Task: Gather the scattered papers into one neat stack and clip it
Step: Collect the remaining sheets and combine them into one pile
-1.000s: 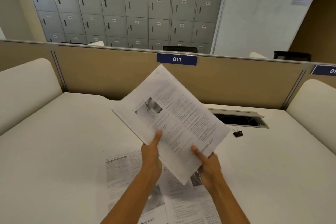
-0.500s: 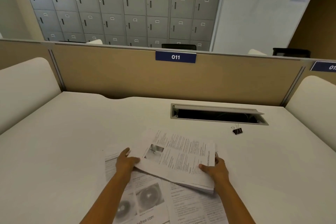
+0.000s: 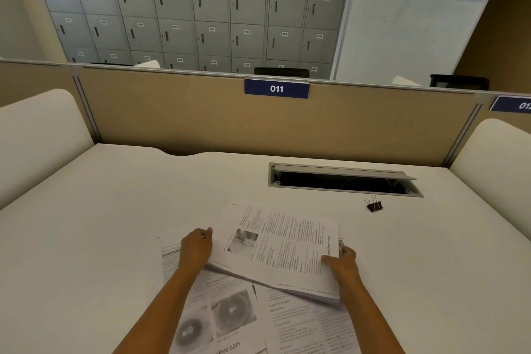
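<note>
**Both hands on the paper stack, clip lying apart**

The left hand (image 3: 196,247) has its fingers curled tightly together at the left edge of the stack of white printed papers (image 3: 281,247). The knuckles face up and the fingertips are tucked out of sight at that edge, so it grips the stack there. The right hand (image 3: 342,263) pinches the opposite, right edge: the thumb lies flat on the top sheet beside a line of sideways print, and the other fingers curl round behind the edge, mostly hidden by the paper.

The stack sits between the two hands, turned at an angle to the desk's front edge. It lies low over the white desk (image 3: 86,238), its near edge resting across the loose printed sheets (image 3: 230,319) – these are spread flat toward the person, one showing two round grey pictures. Whether the stack's far edge touches the desk I cannot tell.

The small black binder clip (image 3: 374,205) stands on the desk well apart from both hands, beyond the right hand and just in front of the grey cable slot (image 3: 342,181) – neither hand touches it. Behind the desk rises a tan partition (image 3: 201,123) carrying a blue label marked 011 (image 3: 276,89), with grey lockers (image 3: 186,8) beyond.
</note>
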A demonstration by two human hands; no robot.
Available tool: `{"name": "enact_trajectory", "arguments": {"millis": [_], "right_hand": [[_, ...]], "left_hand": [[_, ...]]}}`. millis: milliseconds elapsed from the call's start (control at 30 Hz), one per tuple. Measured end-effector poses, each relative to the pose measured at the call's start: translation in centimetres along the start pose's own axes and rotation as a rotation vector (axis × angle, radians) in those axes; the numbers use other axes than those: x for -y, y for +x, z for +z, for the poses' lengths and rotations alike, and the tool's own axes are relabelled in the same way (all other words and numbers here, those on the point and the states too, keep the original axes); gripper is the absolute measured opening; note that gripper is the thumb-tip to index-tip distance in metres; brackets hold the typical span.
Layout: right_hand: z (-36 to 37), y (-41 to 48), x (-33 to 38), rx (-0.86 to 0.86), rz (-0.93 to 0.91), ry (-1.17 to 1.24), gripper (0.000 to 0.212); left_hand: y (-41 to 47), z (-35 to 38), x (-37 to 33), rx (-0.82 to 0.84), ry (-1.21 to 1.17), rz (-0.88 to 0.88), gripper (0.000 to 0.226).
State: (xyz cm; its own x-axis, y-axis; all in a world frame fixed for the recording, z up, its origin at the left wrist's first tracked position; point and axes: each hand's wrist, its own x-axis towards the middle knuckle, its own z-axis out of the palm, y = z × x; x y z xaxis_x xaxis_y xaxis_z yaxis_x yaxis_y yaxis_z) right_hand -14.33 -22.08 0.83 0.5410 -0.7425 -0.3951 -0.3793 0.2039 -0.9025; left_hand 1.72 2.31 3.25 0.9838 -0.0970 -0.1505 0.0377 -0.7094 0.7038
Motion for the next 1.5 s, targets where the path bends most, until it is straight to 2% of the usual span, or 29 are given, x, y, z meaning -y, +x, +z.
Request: {"name": "enact_trajectory", "arguments": {"millis": [133, 200, 333, 400, 500, 600, 733, 867, 967, 1033, 1100, 1200, 1267, 1333, 1367, 1500], "right_hand": [[-0.7, -0.2, 0.0, 0.062, 0.028, 0.034, 0.051], [-1.4, -0.7, 0.7, 0.050, -0.032, 0.012, 0.048], [-2.2, -2.3, 3.2, -0.083, -0.316, 0.038, 0.043], [-2.4, -3.4, 4.4, -0.047, -0.426, 0.173, 0.037], [-2.8, -3.8, 5.2, 0.029, -0.476, 0.217, 0.035], [-3.1, -3.8, 5.0, 0.095, -0.425, 0.147, 0.030], [-3.2, -3.6, 4.8, 0.163, -0.383, 0.097, 0.021], [-3.0, -3.5, 4.9, 0.143, -0.397, 0.074, 0.018], [-3.1, -3.6, 5.4, 0.133, -0.393, 0.110, 0.016], [-3.3, -3.5, 5.7, 0.152, -0.360, 0.178, 0.020], [-3.1, -3.5, 5.9, 0.172, -0.309, 0.257, 0.020], [-1.3, -4.0, 5.3, 0.186, -0.184, 0.434, 0.023], [0.8, -4.6, 4.6, 0.187, -0.098, 0.569, 0.037], [3.2, -5.7, 4.0, 0.196, -0.008, 0.697, 0.053], [4.2, -6.2, 3.7, 0.192, 0.028, 0.740, 0.054], [6.7, -7.9, 3.3, 0.136, 0.100, 0.784, 0.042]], "left_hand": [[1.1, -0.3, 0.0, 0.153, -0.022, -0.067, 0.042], [1.4, -0.5, -0.2, 0.210, -0.138, -0.085, 0.043], [-0.1, -1.2, -1.5, 0.155, -0.474, 0.109, 0.033], [-1.3, -1.6, -2.7, 0.158, -0.634, 0.203, 0.034], [-2.2, -2.1, -4.0, 0.164, -0.658, 0.300, 0.034], [-2.5, -2.3, -4.2, 0.182, -0.662, 0.331, 0.023], [-2.1, -2.1, -3.4, 0.250, -0.580, 0.305, 0.024], [-1.4, -2.0, -2.5, 0.327, -0.436, 0.262, 0.027], [-0.6, -2.7, -2.9, 0.289, -0.399, 0.275, 0.030], [-0.2, -3.5, -3.7, 0.224, -0.461, 0.235, 0.027], [0.2, -4.0, -4.3, 0.177, -0.592, 0.118, 0.031], [-0.3, -4.0, -5.0, 0.219, -0.969, -0.080, 0.044], [-1.5, -3.2, -5.9, 0.261, -1.159, -0.150, 0.043], [-3.4, -1.7, -7.1, 0.305, -1.185, -0.168, 0.037], [-4.5, -0.9, -7.6, 0.327, -1.182, -0.168, 0.036], [-7.5, 1.8, -8.8, 0.320, -1.196, -0.206, 0.036]]}}
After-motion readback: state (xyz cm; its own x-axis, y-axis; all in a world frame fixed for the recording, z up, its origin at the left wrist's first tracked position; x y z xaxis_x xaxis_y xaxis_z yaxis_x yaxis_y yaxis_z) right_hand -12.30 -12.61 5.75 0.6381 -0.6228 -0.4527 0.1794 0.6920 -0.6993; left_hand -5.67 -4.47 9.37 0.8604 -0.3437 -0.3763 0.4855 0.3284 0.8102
